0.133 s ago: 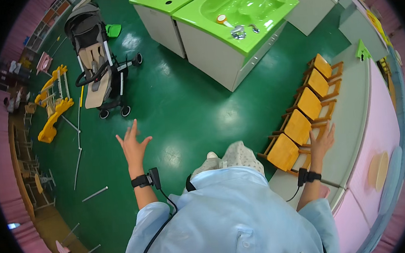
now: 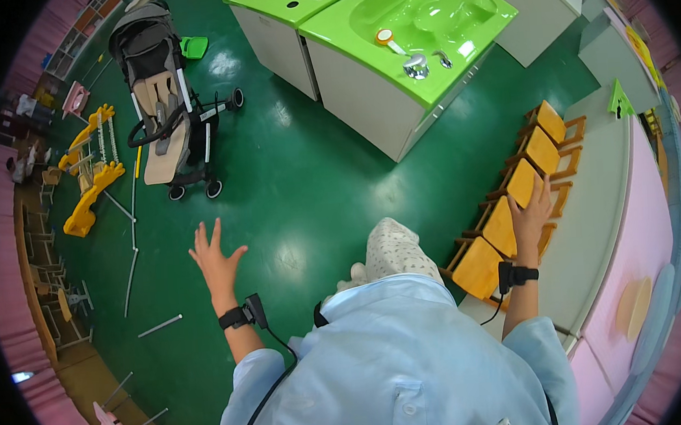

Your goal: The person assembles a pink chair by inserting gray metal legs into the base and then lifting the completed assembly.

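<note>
Whereas the earlier frame places the right hand [image 2: 532,213] beside the nearer seats of the row of wooden chairs [image 2: 518,180], it now appears farther up the row, its fingers apart. The left hand [image 2: 216,261], with fingers and thumb spread, has dropped slightly in the view; the patterned trouser leg [image 2: 390,248] reaches farther forward. Beyond the left hand and well apart from it stands the stroller [image 2: 162,122], its wheels on the green floor [image 2: 299,192]. That floor forms a broad central stretch for moving, bounded by the stroller, the green-topped sink unit [image 2: 344,44] and the chairs; a pale rod [image 2: 160,326] lies at left. Along the chairs' right side runs a pale tabletop [image 2: 593,210]. The right hand and wrist hide parts of the nearer chairs, and its contact with them cannot be determined. The second basin is cut off above; objects near the left rim are indistinct.
</note>
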Motion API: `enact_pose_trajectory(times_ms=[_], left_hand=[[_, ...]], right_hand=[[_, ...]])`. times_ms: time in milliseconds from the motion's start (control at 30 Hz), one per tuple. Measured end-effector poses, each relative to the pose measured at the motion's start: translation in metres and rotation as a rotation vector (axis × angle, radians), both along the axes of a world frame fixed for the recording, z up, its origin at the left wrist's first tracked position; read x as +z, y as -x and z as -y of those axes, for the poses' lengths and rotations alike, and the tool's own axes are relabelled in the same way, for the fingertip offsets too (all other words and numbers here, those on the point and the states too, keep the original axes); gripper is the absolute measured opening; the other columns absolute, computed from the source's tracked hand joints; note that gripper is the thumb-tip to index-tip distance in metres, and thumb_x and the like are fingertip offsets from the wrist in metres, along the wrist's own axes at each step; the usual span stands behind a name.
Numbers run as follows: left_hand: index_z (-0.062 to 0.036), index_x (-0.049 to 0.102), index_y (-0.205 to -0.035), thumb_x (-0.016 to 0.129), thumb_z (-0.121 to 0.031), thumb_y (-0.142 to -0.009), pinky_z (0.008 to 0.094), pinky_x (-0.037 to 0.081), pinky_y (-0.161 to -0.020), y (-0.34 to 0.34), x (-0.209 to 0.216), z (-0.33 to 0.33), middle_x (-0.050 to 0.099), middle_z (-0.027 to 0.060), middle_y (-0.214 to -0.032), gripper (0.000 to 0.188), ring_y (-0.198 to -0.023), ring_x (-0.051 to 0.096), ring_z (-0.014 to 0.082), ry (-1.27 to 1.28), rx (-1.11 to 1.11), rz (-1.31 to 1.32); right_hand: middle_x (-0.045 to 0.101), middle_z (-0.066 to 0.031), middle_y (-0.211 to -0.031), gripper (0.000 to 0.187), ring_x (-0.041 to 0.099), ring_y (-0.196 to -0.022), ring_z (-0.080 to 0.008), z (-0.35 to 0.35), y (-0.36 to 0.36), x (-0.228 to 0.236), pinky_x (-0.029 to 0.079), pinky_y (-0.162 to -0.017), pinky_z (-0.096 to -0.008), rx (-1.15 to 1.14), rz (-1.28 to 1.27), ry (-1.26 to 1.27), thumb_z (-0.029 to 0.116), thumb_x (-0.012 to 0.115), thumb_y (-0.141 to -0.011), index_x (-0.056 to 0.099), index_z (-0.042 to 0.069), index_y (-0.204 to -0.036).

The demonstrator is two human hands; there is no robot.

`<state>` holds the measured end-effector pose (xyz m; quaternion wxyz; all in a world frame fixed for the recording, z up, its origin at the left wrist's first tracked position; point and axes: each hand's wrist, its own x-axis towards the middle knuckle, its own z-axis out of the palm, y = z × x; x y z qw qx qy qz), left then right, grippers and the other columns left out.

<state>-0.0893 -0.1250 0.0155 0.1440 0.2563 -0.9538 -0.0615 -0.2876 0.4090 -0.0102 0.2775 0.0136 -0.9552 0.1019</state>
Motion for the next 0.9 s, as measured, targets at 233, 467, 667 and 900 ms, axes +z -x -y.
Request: enact_pose_trajectory(times_ms=[233,467,667,900], left_hand=[[-0.0162,0.046,-0.124,0.077,-0.017,-0.059,0.0460,0.029,-0.098,0.093,-0.029,-0.018,0.033,0.0179,-0.132,0.071,-0.121,0.031,0.0356,-0.158,0.091,-0.014],[-0.0146,0.048,-0.122,0.075,-0.014,-0.061,0.0431,0.031,-0.097,0.243,0.005,0.045,0.035,0.0175,-0.130,0.067,-0.119,0.033,0.0346,-0.151,0.018,0.074],[-0.0113,0.050,-0.120,0.073,-0.016,-0.064,0.0425,0.032,-0.096,0.394,-0.006,0.094,0.038,0.0178,-0.128,0.061,-0.118,0.035,0.0347,-0.130,-0.171,0.119],[-0.0098,0.049,-0.120,0.071,-0.016,-0.067,0.0420,0.032,-0.096,0.547,-0.047,0.155,0.039,0.0186,-0.127,0.057,-0.118,0.035,0.0353,-0.193,-0.287,0.162]], right_hand=[[0.032,-0.0139,-0.134,0.060,0.033,-0.121,-0.0312,0.001,0.194,0.019,0.025,-0.097,-0.0498,0.166,0.051,-0.031,0.024,0.065,-0.076,0.037,0.011,-0.127],[0.033,-0.0114,-0.132,0.054,0.029,-0.124,-0.0283,0.079,0.304,-0.032,0.018,-0.099,-0.0568,0.145,0.405,-0.020,0.024,0.062,-0.076,0.039,0.013,-0.125],[0.033,-0.0111,-0.131,0.053,0.031,-0.123,-0.0278,0.118,0.376,-0.036,0.018,-0.099,-0.0582,0.117,0.614,-0.013,0.025,0.063,-0.075,0.042,0.012,-0.122],[0.034,-0.0119,-0.132,0.053,0.030,-0.123,-0.0292,0.183,0.478,-0.060,0.020,-0.097,-0.0609,0.122,0.885,-0.188,0.028,0.062,-0.074,0.043,0.017,-0.122]])
